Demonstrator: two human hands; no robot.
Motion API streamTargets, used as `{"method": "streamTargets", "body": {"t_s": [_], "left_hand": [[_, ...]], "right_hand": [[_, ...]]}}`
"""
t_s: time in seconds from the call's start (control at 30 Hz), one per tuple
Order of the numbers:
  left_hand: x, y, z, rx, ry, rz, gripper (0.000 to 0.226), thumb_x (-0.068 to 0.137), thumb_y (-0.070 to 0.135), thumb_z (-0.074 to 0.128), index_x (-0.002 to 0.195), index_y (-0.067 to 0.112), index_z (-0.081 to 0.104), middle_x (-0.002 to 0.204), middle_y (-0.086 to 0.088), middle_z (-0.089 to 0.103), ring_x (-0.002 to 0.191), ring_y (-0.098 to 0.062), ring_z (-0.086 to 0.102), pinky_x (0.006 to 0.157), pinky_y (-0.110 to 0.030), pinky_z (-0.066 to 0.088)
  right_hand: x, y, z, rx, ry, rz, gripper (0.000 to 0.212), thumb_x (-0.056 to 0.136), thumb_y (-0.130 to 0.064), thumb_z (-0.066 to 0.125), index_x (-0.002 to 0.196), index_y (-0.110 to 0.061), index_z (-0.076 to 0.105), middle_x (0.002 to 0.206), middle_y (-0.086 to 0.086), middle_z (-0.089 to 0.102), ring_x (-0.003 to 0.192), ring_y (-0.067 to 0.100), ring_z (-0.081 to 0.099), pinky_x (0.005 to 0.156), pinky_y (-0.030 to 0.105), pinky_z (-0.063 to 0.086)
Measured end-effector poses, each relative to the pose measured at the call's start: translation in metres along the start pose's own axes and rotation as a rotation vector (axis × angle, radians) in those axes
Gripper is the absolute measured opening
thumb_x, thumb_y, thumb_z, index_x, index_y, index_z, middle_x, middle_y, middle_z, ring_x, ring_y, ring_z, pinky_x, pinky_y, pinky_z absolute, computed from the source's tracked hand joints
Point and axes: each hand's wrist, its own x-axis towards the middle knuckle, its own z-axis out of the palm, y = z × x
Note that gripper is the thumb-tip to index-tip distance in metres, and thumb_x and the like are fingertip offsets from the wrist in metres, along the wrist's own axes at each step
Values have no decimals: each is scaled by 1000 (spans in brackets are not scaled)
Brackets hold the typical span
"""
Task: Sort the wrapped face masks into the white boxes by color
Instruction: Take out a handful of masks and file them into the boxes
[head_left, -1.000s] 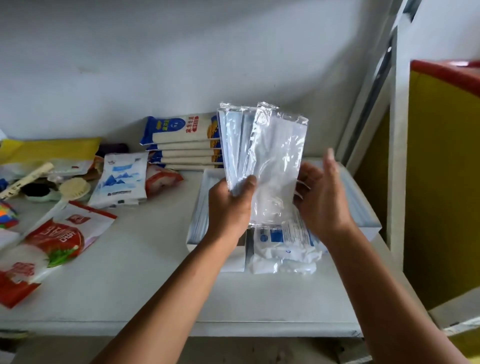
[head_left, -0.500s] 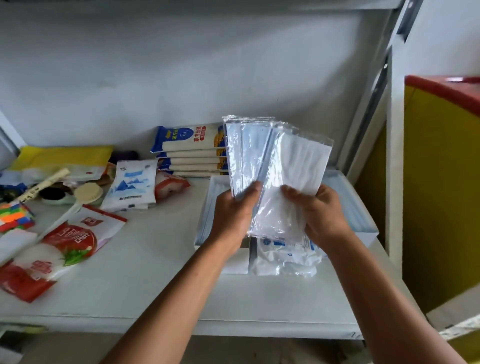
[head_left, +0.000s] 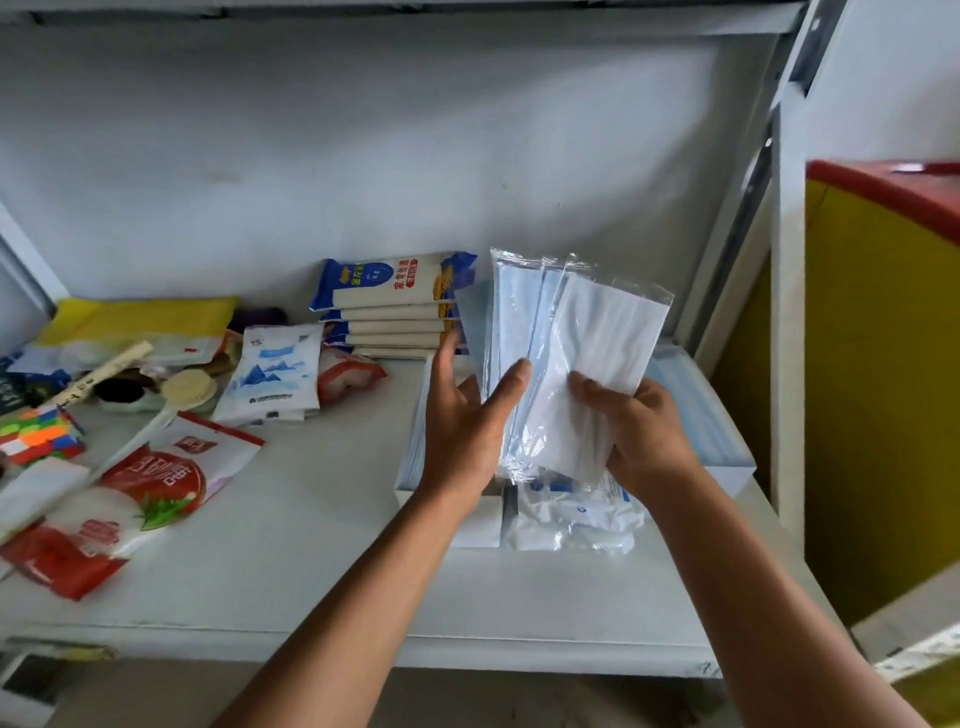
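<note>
I hold a fan of clear-wrapped face masks upright above the shelf. My left hand pinches the blue wrapped masks, thumb on the front and fingers spread behind. My right hand grips the lower end of a white wrapped mask, which overlaps the blue ones on the right. Below my hands stand two white boxes: the left box is mostly hidden by my left hand, and the right box holds blue masks. A small pile of loose wrapped masks lies between the boxes at the front.
A stack of noodle packets stands at the back wall. To the left lie a wipes pack, a red and white pouch, a brush and a colourful cube. A shelf post and a yellow cabinet close off the right.
My right hand went from open beside the fan to gripping the white mask and drawing it right, away from the blue ones. My left fingers spread behind the stack.
</note>
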Motion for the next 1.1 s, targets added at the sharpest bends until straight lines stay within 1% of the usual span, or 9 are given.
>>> {"method": "streamTargets", "body": {"t_s": [0.07,0.17,0.3,0.5,0.67,0.77,0.9,1.0,1.1], "left_hand": [[2,0,2,-13,6,-78,63,71,21,86,124,19,51,104,5,75,93,-7,73,78,-21,55],[6,0,2,2,23,-229,49,65,30,84,107,8,71,96,-10,77,92,-26,74,86,-42,59],[7,-3,3,-14,56,-304,19,83,25,79,96,12,73,88,2,74,81,-4,69,63,-10,51],[1,7,11,88,44,-276,21,75,34,79,85,16,75,87,-8,78,84,-24,73,80,-41,58],[14,22,-7,131,229,-202,15,88,18,72,76,18,65,77,0,70,71,-17,68,75,-37,58],[22,28,-21,185,247,-209,14,91,20,70,78,18,64,84,-1,70,75,-13,67,76,-32,57],[23,27,-22,227,258,-201,8,91,21,69,96,16,65,90,-2,69,74,-8,64,68,-23,51],[21,26,-22,204,279,-198,10,91,20,70,96,16,63,86,2,65,72,-6,62,63,-21,49],[16,29,-23,183,291,-177,12,90,14,70,86,18,59,84,5,63,73,-7,60,63,-21,48]], "right_hand": [[-1,0,2,-27,-10,-35,11,83,3,71,94,2,71,85,14,76,74,27,73,74,42,61],[-2,-1,4,-60,-12,-69,9,82,3,72,91,-1,72,79,10,77,69,24,72,73,43,61],[1,-2,2,-53,77,-66,5,86,-1,72,83,-5,71,69,3,74,62,19,69,70,39,59],[3,-3,3,-249,89,-113,12,89,-13,72,78,-12,71,68,1,72,62,17,67,68,39,59],[22,-42,-22,-413,438,-305,20,93,-25,69,78,-13,65,68,-4,62,57,7,57,57,25,48],[24,-71,-39,-780,610,-466,31,98,-30,59,72,-13,55,63,-4,51,54,8,47,45,17,35],[26,-65,-45,-1308,430,-439,28,100,-30,55,102,-4,65,89,11,66,58,11,55,44,12,31],[29,-46,-52,-1468,218,-214,29,93,-17,66,120,-7,61,106,7,66,76,20,61,44,15,38],[24,-48,-56,-1432,244,-208,32,88,-7,69,119,-7,62,111,12,68,80,24,62,48,19,42]]}}
